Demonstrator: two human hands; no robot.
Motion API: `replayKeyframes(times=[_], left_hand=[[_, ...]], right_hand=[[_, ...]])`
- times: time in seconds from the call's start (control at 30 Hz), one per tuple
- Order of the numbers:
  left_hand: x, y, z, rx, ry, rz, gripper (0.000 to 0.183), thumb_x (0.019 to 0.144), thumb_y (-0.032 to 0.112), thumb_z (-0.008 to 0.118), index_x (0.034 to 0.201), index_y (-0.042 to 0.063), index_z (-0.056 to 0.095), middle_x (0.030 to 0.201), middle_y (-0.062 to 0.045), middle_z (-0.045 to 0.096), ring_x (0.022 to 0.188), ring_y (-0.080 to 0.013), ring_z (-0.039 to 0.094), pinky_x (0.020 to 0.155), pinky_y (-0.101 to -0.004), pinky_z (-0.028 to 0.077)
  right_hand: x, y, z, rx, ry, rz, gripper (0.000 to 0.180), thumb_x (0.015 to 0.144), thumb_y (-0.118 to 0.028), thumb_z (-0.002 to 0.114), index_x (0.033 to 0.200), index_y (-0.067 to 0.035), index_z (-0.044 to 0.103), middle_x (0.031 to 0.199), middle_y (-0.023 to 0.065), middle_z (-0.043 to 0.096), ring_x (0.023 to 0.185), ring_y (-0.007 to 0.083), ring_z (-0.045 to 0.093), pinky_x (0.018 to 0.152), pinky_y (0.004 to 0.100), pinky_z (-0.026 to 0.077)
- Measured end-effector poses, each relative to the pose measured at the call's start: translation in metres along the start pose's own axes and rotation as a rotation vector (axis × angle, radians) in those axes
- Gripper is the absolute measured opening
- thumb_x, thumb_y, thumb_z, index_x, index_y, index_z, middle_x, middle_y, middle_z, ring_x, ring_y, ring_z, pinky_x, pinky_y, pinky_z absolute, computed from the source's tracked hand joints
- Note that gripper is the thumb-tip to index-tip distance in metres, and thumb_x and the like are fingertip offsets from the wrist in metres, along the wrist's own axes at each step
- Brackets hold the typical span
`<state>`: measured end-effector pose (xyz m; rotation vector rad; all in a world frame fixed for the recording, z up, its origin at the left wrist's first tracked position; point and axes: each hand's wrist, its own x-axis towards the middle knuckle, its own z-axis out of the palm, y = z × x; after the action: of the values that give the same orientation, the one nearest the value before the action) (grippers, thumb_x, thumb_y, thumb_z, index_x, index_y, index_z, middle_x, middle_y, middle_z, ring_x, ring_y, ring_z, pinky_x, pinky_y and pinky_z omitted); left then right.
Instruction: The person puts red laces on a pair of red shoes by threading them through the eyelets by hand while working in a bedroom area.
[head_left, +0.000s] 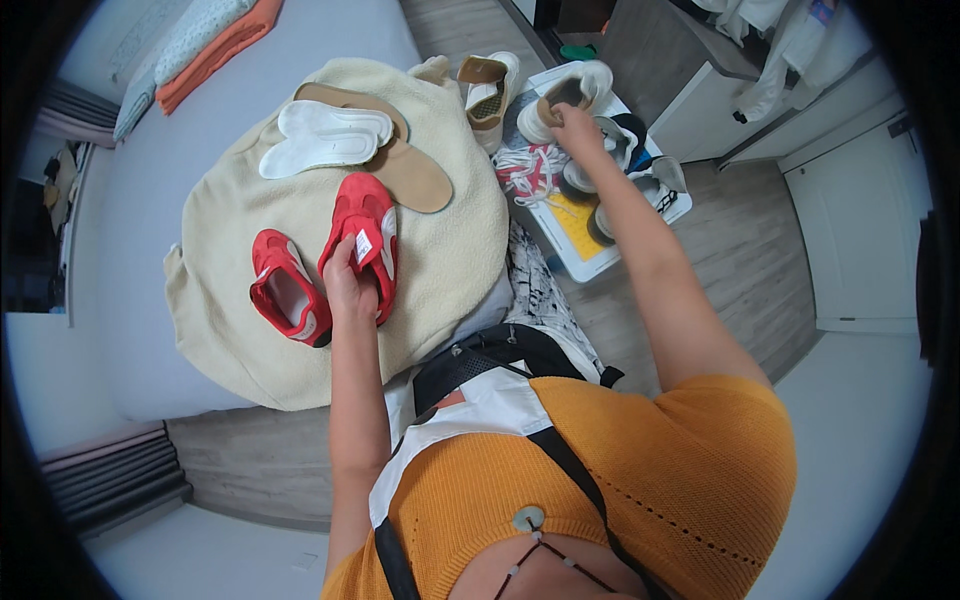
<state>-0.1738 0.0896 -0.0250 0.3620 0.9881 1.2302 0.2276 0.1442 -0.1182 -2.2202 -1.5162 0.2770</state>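
Note:
My left hand (349, 291) holds a red shoe (367, 217) with a white side patch, its fingers inside the opening and the thumb by the tongue, which bears a label. Just left of it lies the matching red shoe (289, 289), opening upward, on a cream fleece cover (442, 262). Over at the small table (581, 268), my right hand (579, 133) grips a white shoe (534, 124) at its tan-lined opening; some fingertips are hidden inside. Beyond the red shoes, white insoles (330, 139) partly cover tan insoles (416, 178) on the fleece.
Another white shoe (486, 101) stands between fleece and table. Crowded on the table are a pink shoe with white laces (531, 174) and several other shoes. The fleece lies on a bed (142, 300) with folded orange bedding (217, 56). A cabinet (686, 105) stands beyond the table.

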Motion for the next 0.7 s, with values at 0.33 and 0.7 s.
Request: replayKeyframes(times=[0.33, 0.7], left_hand=[[-0.004, -0.003, 0.0, 0.044, 0.032, 0.042, 0.028, 0.085, 0.008, 0.054, 0.11, -0.005, 0.053, 0.104, -0.013, 0.061, 0.094, -0.022, 0.059, 0.086, -0.0352, 0.047], [-0.002, -0.001, -0.004, -0.085, 0.047, 0.119, 0.024, 0.083, 0.007, 0.055, 0.106, -0.003, 0.056, 0.101, -0.012, 0.062, 0.093, -0.0225, 0.06, 0.087, -0.0352, 0.047]], right_hand=[[-0.043, -0.028, 0.048, -0.264, -0.42, -0.304, 0.081, 0.064, -0.022, 0.078, 0.134, -0.019, 0.037, 0.137, 0.0115, 0.036, 0.118, 0.0301, 0.045, 0.093, 0.0423, 0.043], [-0.018, 0.013, 0.065, 0.12, -0.031, -0.08, 0.037, 0.07, -0.011, 0.065, 0.106, -0.005, 0.06, 0.102, 0.0197, 0.059, 0.095, 0.0369, 0.057, 0.083, 0.0427, 0.046]])
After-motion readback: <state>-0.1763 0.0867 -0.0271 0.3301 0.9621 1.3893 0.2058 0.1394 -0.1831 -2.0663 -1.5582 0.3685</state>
